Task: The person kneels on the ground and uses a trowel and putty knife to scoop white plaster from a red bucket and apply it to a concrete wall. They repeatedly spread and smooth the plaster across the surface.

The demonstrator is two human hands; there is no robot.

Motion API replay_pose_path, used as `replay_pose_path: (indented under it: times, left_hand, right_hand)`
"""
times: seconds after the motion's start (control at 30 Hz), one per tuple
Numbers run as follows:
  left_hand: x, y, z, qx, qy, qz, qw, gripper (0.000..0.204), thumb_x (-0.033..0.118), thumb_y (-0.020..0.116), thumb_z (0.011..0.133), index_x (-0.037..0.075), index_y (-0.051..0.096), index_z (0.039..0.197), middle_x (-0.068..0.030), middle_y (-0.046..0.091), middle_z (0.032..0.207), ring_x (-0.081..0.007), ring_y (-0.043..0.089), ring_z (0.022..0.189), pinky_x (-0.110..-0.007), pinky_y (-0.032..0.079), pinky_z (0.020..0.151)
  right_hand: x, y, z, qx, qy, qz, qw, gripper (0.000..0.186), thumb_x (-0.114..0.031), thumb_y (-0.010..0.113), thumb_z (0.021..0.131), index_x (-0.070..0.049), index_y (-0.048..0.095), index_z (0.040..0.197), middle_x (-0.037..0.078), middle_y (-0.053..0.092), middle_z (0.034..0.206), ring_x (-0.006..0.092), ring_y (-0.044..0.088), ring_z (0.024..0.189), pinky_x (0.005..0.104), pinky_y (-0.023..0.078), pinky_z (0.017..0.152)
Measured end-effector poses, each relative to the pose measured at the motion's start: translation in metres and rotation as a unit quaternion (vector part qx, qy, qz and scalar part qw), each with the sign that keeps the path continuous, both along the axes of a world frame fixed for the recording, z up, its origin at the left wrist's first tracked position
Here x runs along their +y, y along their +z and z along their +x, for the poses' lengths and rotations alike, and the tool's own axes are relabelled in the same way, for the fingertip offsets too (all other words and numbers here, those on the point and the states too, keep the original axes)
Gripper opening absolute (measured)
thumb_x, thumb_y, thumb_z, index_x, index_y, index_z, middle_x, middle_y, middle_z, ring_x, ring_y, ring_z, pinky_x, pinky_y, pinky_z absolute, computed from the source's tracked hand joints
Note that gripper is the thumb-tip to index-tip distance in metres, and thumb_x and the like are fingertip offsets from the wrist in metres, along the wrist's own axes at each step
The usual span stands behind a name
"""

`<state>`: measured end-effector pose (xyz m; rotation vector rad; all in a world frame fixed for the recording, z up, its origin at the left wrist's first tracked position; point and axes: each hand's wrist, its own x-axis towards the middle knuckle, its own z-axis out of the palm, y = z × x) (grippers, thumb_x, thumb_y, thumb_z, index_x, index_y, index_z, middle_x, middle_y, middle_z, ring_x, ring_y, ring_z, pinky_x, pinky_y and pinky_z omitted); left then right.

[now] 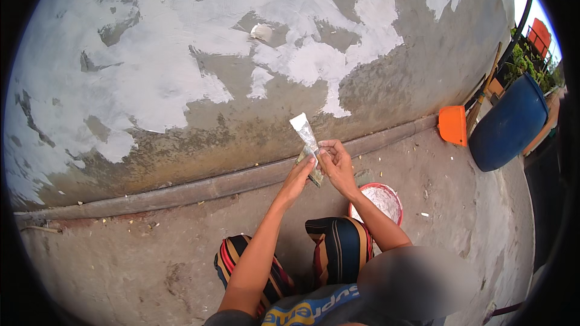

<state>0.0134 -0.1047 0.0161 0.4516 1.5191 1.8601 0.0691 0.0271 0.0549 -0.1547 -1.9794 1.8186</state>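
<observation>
My left hand [296, 178] and my right hand [339, 169] are closed on putty knives in front of me. A metal blade [304, 131] with white paste at its tip points up toward the wall [145, 42], above my fingers. A second, grimy blade [315, 176] shows between my hands, partly hidden by them. My right fingers grip round a handle. The wall has uneven white patches over grey render and a small raised lump [261, 32] of paste. Beside my right forearm, a red-rimmed bucket [396, 202] holds white paste, partly hidden by that arm.
An orange dustpan [452, 124] and a blue barrel [507, 118] stand at the right, with broom handles and plants behind. A low ledge [181, 188] runs along the wall's foot above the concrete floor [121, 265]. My knees in striped cloth [335, 247] are below my hands.
</observation>
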Motion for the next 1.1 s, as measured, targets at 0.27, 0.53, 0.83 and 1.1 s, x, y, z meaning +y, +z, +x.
replay_pose_path:
  times: [0.27, 0.53, 0.83, 1.1]
  left_hand:
    - [-0.001, 0.004, 0.006, -0.092, 0.082, 0.149, 0.981, 0.055, 0.051, 0.037, 0.100, 0.008, 0.049, 0.133, -0.0078, 0.049, 0.130, -0.0188, 0.047, 0.118, -0.036, 0.034, 0.102]
    - [0.001, 0.006, 0.001, -0.017, 0.188, 0.210, 0.959, 0.045, 0.043, 0.036, 0.103, 0.006, 0.054, 0.123, -0.0093, 0.052, 0.124, -0.0194, 0.048, 0.114, -0.034, 0.035, 0.101]
    - [-0.004, 0.007, 0.006, -0.074, 0.047, 0.251, 0.964, 0.029, 0.034, 0.041, 0.102, 0.008, 0.054, 0.107, -0.0047, 0.054, 0.110, -0.0172, 0.048, 0.112, -0.034, 0.033, 0.101]
    - [-0.012, 0.009, -0.001, -0.036, 0.104, 0.060, 0.992, 0.038, 0.038, 0.036, 0.103, 0.004, 0.053, 0.101, -0.0054, 0.054, 0.088, -0.0139, 0.056, 0.074, -0.029, 0.048, 0.066]
  right_hand:
    - [-0.018, 0.000, 0.019, 0.017, 0.021, 0.165, 0.986, 0.018, -0.011, 0.060, 0.092, 0.005, 0.059, 0.100, 0.015, 0.068, 0.094, 0.0142, 0.065, 0.082, 0.0280, 0.052, 0.073]
    - [0.025, -0.048, 0.056, -0.334, 0.321, -0.153, 0.873, 0.067, -0.059, 0.031, 0.098, -0.003, 0.053, 0.127, 0.022, 0.059, 0.120, 0.0266, 0.061, 0.108, 0.0382, 0.049, 0.090]
    - [0.007, -0.028, 0.030, -0.104, 0.152, -0.355, 0.917, 0.055, -0.047, 0.045, 0.098, -0.008, 0.040, 0.137, 0.011, 0.051, 0.134, 0.0234, 0.050, 0.122, 0.0439, 0.043, 0.100]
    - [0.067, -0.026, 0.038, 0.030, -0.138, -0.253, 0.957, 0.032, -0.011, 0.074, 0.082, -0.002, 0.058, 0.109, 0.005, 0.065, 0.095, 0.0119, 0.061, 0.077, 0.0273, 0.047, 0.060]
